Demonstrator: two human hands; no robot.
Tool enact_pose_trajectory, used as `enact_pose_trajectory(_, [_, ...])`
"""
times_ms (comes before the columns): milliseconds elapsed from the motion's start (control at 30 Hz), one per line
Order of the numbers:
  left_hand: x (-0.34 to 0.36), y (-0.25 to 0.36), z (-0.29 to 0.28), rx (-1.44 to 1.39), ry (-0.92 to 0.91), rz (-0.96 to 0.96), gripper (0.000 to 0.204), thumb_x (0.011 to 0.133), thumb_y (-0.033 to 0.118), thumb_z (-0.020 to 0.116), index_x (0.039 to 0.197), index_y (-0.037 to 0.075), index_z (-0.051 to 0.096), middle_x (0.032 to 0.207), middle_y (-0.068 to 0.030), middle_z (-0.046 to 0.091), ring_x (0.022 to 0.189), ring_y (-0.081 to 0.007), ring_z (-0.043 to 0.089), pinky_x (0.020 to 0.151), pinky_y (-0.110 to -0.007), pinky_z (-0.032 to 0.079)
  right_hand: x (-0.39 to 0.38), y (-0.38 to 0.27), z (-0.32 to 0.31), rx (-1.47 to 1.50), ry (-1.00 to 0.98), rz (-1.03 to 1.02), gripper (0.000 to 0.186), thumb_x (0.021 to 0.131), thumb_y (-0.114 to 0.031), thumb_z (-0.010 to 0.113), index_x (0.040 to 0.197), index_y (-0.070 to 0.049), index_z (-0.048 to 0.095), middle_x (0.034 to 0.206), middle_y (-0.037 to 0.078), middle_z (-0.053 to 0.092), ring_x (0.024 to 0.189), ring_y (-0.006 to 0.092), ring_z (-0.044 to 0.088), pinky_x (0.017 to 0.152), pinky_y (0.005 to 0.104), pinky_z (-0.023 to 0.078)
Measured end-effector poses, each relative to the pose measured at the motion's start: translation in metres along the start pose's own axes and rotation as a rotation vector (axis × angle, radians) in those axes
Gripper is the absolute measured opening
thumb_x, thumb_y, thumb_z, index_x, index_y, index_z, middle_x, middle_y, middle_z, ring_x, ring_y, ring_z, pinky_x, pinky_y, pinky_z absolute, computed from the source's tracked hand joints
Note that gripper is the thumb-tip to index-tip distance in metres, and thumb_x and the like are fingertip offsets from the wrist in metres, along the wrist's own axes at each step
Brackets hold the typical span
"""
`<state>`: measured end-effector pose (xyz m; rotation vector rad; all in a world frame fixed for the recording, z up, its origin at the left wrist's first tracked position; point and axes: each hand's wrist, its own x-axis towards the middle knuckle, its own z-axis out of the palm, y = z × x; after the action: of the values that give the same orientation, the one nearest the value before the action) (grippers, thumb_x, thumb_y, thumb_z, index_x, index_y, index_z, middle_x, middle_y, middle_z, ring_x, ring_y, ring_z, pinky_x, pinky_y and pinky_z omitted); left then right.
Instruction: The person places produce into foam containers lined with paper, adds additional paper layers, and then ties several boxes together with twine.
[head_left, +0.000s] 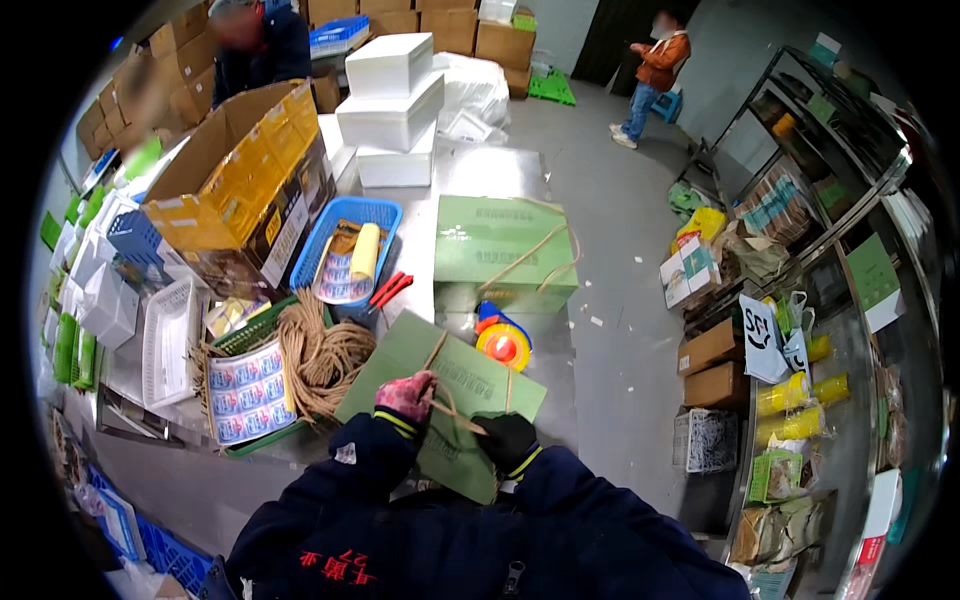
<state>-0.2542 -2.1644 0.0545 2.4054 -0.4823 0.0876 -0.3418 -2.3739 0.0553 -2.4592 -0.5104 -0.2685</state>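
A green cardboard box (470, 380) stands at an angle against my front at the table's near edge. A tan rope (455, 410) runs across it. My left hand (404, 397), in a pink-red patterned glove, is closed on the rope over the box's left part. My right hand (507, 443), in a dark glove, is closed on the rope's other end at the right; its fingertips are partly hidden. Beyond lies a second green box (505, 245) with a rope handle across its top. An orange and yellow tape dispenser (503, 346) sits between the two boxes.
At left, a green basket (262, 325) holds coiled rope (318, 350) and a label sheet (250, 392). Behind it are a blue basket (345, 205), red-handled pliers (391, 289), a large carton (240, 190) and stacked white foam boxes (390, 110). Shelving (790, 260) lines the right; two people stand farther off.
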Motion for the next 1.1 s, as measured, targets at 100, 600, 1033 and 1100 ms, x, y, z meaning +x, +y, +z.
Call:
enact_pose_trajectory(100, [0.003,0.005,-0.001,0.024,-0.106,-0.081,0.021,0.079,0.018,0.056,0.099,0.015,0.060,0.078,-0.0109,0.064,0.075,-0.0296,0.062,0.066,-0.038,0.049,-0.003,0.005,0.007,-0.029,0.036,-0.043,0.022,0.068,-0.017,0.061,0.089,-0.012,0.062,0.061,0.009,0.056,0.057,0.0281,0.056,0.052,0.0411,0.042])
enact_pose_trajectory(600, [0.001,0.002,0.004,0.061,-0.095,-0.004,0.018,0.079,0.023,0.057,0.096,0.019,0.062,0.070,-0.0101,0.062,0.067,-0.0291,0.061,0.061,-0.040,0.049,-0.005,-0.002,0.000,-0.050,0.065,-0.042,0.025,0.070,-0.014,0.061,0.094,-0.009,0.062,0.063,0.012,0.057,0.058,0.0304,0.056,0.051,0.0408,0.044])
enact_pose_trajectory(1033, [0.004,0.004,0.002,0.033,-0.094,-0.001,0.019,0.079,0.022,0.057,0.097,0.019,0.062,0.072,-0.0096,0.063,0.069,-0.0290,0.061,0.062,-0.040,0.049,-0.006,0.003,0.005,-0.031,0.091,-0.023,0.020,0.071,-0.015,0.059,0.091,-0.010,0.061,0.064,0.011,0.057,0.059,0.0308,0.057,0.051,0.0412,0.044])
enact_pose_trajectory(1100, [0.003,0.005,0.005,0.013,-0.073,0.008,0.019,0.079,0.022,0.057,0.097,0.019,0.062,0.072,-0.0097,0.063,0.069,-0.0290,0.061,0.062,-0.040,0.049,-0.009,0.007,0.006,-0.030,0.097,-0.036,0.022,0.071,-0.015,0.059,0.093,-0.010,0.060,0.064,0.011,0.057,0.058,0.0303,0.056,0.050,0.0413,0.043])
